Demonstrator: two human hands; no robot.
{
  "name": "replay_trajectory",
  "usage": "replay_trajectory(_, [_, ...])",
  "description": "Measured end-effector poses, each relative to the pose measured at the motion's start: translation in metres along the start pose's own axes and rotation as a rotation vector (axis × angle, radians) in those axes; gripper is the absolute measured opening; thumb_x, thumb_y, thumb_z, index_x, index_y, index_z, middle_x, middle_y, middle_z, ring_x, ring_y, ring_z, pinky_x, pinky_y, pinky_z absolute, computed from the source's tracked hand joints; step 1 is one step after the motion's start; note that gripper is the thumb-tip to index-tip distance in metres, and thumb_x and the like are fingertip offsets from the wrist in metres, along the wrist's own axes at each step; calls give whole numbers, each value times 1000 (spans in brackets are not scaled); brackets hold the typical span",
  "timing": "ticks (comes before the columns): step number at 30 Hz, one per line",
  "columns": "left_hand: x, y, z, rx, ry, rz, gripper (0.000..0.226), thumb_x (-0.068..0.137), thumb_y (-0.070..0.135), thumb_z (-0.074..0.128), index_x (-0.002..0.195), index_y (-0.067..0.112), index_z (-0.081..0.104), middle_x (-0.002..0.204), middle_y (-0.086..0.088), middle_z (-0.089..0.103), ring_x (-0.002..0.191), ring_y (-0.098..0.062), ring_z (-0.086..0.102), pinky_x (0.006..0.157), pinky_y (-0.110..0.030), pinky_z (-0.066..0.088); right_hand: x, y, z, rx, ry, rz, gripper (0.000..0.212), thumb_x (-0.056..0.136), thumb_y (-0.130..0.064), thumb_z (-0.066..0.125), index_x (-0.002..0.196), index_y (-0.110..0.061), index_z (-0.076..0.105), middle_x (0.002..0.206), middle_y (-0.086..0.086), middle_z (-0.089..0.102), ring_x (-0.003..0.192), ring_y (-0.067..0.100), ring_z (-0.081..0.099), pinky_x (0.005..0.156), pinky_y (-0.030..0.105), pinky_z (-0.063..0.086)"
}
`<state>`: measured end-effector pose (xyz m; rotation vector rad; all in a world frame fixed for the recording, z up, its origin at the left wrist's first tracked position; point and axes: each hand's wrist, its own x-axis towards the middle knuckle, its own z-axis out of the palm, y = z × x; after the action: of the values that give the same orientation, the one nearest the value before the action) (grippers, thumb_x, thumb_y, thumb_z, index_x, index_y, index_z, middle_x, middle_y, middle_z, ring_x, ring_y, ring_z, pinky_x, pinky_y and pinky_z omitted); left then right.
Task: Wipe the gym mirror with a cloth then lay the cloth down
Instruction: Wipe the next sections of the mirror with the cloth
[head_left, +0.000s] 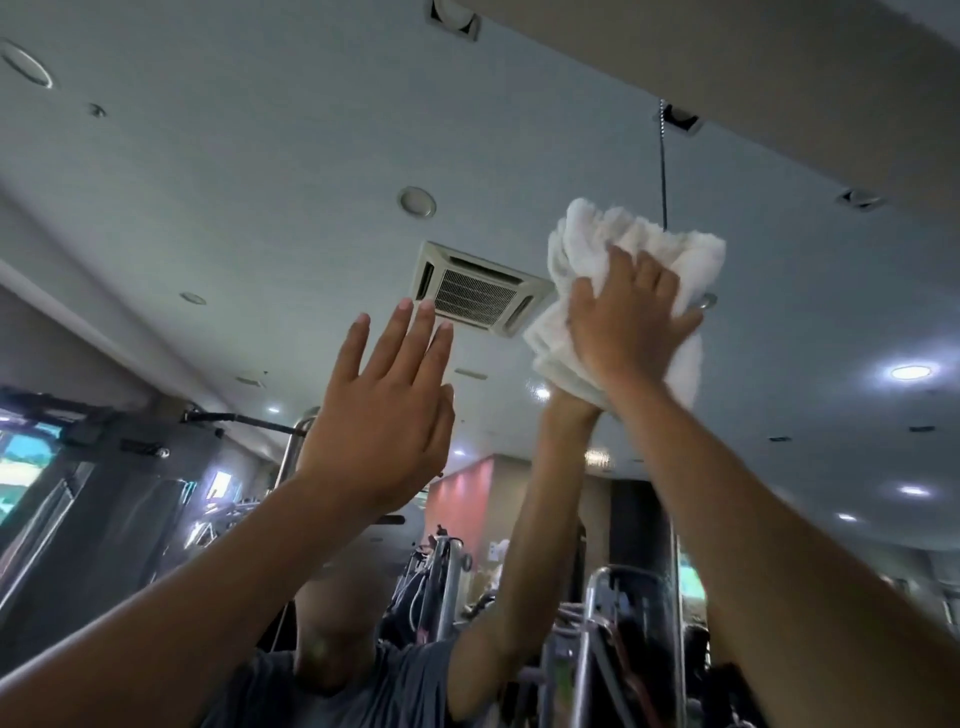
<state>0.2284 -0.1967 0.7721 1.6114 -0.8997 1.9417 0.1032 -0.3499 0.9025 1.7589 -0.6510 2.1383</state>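
Note:
The gym mirror (234, 156) fills the view and reflects the ceiling and the room behind me. High on the glass sits a bunched white cloth (644, 236), and my right hand (628, 322) presses it flat against the mirror with spread fingers. My left hand (384, 410) is raised to the left of the cloth, palm toward the glass, fingers straight and close together, holding nothing. The reflection of my right arm (535, 509) rises to meet the cloth from below.
A pale ceiling beam (779, 78) runs above the mirror's top edge at the upper right. A thin dark cord (664, 171) hangs just above the cloth. Reflected gym machines and metal frames (447, 587) crowd the lower part of the mirror.

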Motion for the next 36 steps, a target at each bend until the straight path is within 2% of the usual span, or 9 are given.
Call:
replay_trajectory(2, [0, 0, -1, -22, 2, 0, 61, 100, 32, 24, 148, 0, 42, 157, -21, 37, 148, -34, 31, 119, -57, 22, -26, -26, -2, -17, 32, -150, 63, 89, -50, 28, 144, -25, 45, 149, 7, 43, 135, 27, 38, 102, 53, 28])
replay_trajectory(6, [1, -3, -6, -80, 16, 29, 54, 93, 33, 34, 130, 3, 60, 145, -18, 53, 141, -35, 43, 116, -53, 26, -55, 12, -13, 128, -139, -951, 61, 89, -49, 37, 148, -33, 38, 156, 0, 37, 141, 19, 32, 104, 53, 28])
replay_trajectory(8, [5, -5, -7, -46, 48, 33, 51, 90, 35, 40, 123, 3, 63, 138, -18, 58, 132, -36, 51, 108, -51, 30, -23, 44, -13, 119, -255, -1082, 63, 84, -47, 41, 146, -40, 32, 157, 1, 34, 141, 19, 29, 106, 53, 27])
replay_trajectory(14, [56, -10, -10, 67, 38, 68, 43, 86, 36, 36, 106, 12, 65, 107, -12, 60, 97, -32, 53, 84, -44, 36, 95, -13, 6, 90, -191, 10, 55, 99, -49, 36, 151, -31, 30, 159, 3, 26, 144, 27, 22, 112, 56, 21])
replay_trajectory(19, [89, -40, -13, 52, -1, 83, 52, 87, 45, 33, 119, 14, 60, 123, -14, 58, 117, -34, 53, 99, -46, 32, 53, -51, 4, 44, -121, -512, 60, 97, -53, 27, 153, -33, 28, 163, -1, 22, 148, 20, 20, 112, 52, 20])
replay_trajectory(23, [88, -45, -12, 14, -93, -18, 74, 88, 59, 17, 152, 25, 36, 164, -15, 24, 153, -28, 16, 121, -48, 8, 50, 18, -6, 90, -237, -1009, 65, 90, -56, 31, 152, -36, 32, 163, -4, 24, 148, 17, 22, 103, 43, 24])
replay_trajectory(26, [88, -41, -13, 9, -154, -83, 88, 80, 65, -3, 161, 31, 0, 168, -8, -10, 154, -20, -14, 123, -45, -11, 87, 59, -5, 56, -244, -715, 68, 89, -60, 30, 152, -35, 31, 159, -3, 30, 145, 20, 29, 105, 54, 37])
replay_trajectory(31, [88, -46, -11, 12, -162, -88, 89, 78, 65, -7, 160, 30, -3, 168, -7, -13, 154, -18, -17, 123, -45, -12, 99, -37, 13, -18, 2, 46, 50, 98, -46, 38, 138, -18, 47, 144, 12, 46, 132, 31, 40, 108, 51, 30])
replay_trajectory(36, [90, -46, -10, 16, -126, -203, 101, 79, 69, -1, 158, 8, -10, 167, -13, -15, 153, -22, -20, 124, -46, -12, 56, -103, 12, 32, 41, -436, 53, 98, -46, 38, 147, -27, 40, 156, 1, 36, 138, 22, 36, 102, 44, 32])
